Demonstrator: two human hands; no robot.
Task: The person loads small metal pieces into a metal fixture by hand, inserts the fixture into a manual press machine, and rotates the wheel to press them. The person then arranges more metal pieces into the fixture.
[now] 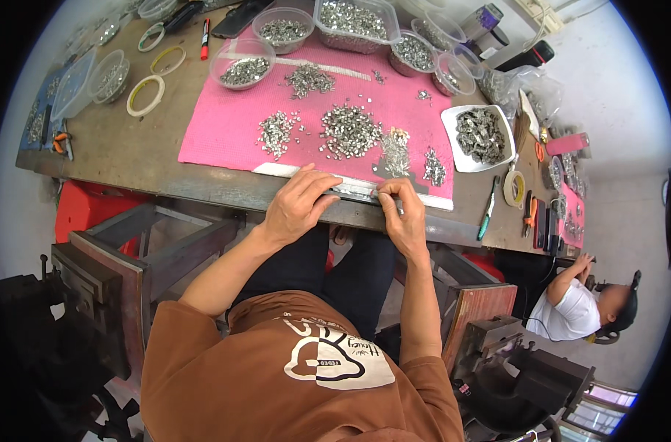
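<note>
Head view: slim silvery strip [356,192] between the two hands [295,206]

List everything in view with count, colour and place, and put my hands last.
Table: one, brown, in front
Mat: one, pink, on the table
Metal heaps: at least five, silver, on the mat
Tubs: several, clear, mostly beyond the heaps
Dish: one, white, at the mat's right
Tape rolls: at least four, pale, either side
Marker: one, red, upper left
Vises: two, dark, below the table
Co-worker: one, white top, far right
Strip: one, whitish, mat's near edge
Left hand and right hand: two, bare, at the strip
</note>
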